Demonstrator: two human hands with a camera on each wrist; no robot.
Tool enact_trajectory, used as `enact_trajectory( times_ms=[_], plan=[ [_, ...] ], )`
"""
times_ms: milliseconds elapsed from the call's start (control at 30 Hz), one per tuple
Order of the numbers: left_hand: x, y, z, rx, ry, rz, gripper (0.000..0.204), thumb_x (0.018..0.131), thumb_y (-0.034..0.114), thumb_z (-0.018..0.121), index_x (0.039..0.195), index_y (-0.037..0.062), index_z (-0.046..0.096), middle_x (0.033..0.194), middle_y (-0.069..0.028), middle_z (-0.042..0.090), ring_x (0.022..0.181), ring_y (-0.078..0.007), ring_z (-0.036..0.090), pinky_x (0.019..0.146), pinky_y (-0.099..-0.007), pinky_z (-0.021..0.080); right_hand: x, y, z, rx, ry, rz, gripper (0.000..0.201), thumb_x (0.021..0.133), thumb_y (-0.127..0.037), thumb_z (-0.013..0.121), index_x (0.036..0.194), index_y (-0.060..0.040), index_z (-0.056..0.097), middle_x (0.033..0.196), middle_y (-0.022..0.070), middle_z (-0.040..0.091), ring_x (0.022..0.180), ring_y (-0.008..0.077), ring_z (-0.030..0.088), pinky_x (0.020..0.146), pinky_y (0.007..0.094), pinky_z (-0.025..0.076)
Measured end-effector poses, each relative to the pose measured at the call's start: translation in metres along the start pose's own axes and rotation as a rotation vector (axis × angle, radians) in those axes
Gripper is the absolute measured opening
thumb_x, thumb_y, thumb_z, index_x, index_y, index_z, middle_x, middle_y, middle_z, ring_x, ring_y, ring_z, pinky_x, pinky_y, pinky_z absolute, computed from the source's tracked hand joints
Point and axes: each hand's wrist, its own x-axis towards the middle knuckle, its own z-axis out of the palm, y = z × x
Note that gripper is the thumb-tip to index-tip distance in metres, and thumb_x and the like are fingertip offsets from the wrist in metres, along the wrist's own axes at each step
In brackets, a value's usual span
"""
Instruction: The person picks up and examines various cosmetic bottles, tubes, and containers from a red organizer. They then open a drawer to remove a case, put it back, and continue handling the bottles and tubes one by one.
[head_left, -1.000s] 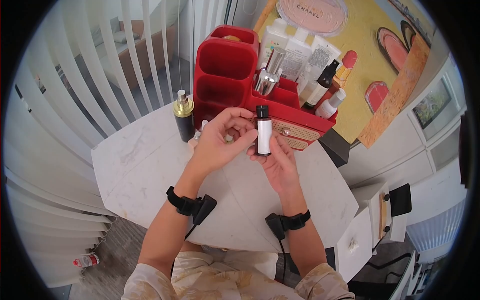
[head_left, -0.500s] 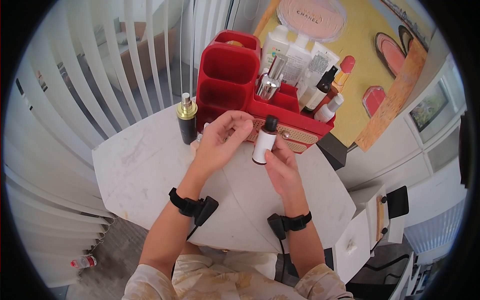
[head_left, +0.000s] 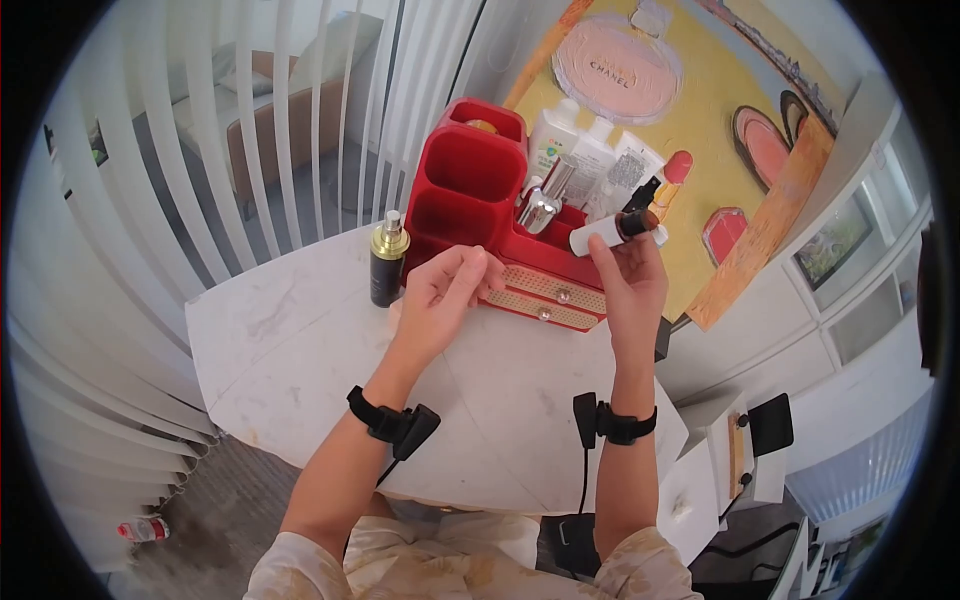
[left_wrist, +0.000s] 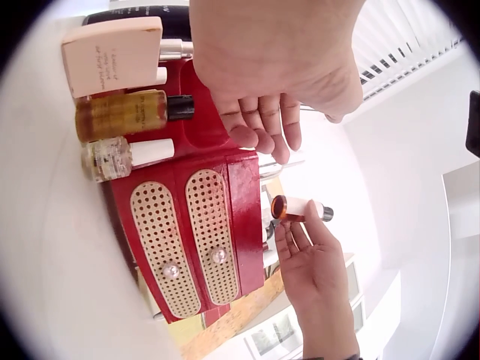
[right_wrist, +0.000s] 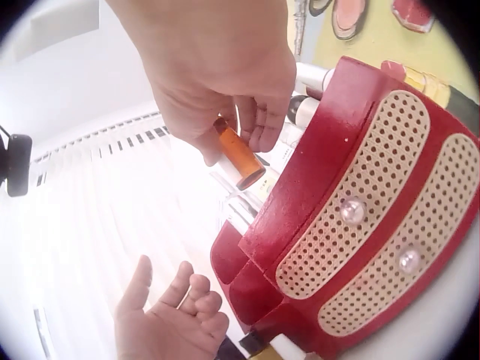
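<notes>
Bottle (head_left: 598, 239) raised near one organizer (head_left: 511, 238) | right hand (head_left: 636, 292) pinches it | left hand (head_left: 437, 303) released, fingers loose | two drawers (head_left: 530, 281)

Held bottle (head_left: 587, 237) raised, tipped sideways, farther right.

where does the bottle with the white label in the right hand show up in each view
head: right of centre, above the middle, the bottle in the right hand
left wrist: right of centre, just below the middle, brown base to the left
right wrist: near the centre, slightly above it, brown base pointing down and right
shared landmark: the two perforated drawer fronts with round knobs on the red organizer
</notes>
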Motion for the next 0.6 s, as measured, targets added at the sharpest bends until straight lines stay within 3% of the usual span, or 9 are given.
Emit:
enact_trajectory(
  times_ms=[300,600],
  plan=[
    [0.0,0.002,0.0,0.01,0.006,-0.019,0.042,0.112,0.032,0.043,0.1,0.001,0.069,0.087,-0.0036,0.069,0.074,-0.0059,0.054,0.067,-0.0219,0.045,0.019,0.009,0.013,-0.404,-0.103,-0.092,0.036,0.086,-0.009,0.079,0.118,0.0021,0.066,0.093,0.0104,0.075,0.081,0.0147,0.072,0.076,0.0276,0.057],
    [0.0,0.005,0.0,-0.105,0.042,-0.058,0.04,0.11,0.032,0.049,0.094,0.0024,0.071,0.083,0.0006,0.067,0.075,-0.0047,0.054,0.066,-0.0215,0.043,0.021,0.005,0.018,-0.521,-0.172,-0.092,0.037,0.089,-0.015,0.079,0.118,0.0036,0.066,0.096,0.0152,0.077,0.085,0.0181,0.075,0.079,0.0291,0.058]
  ],
)
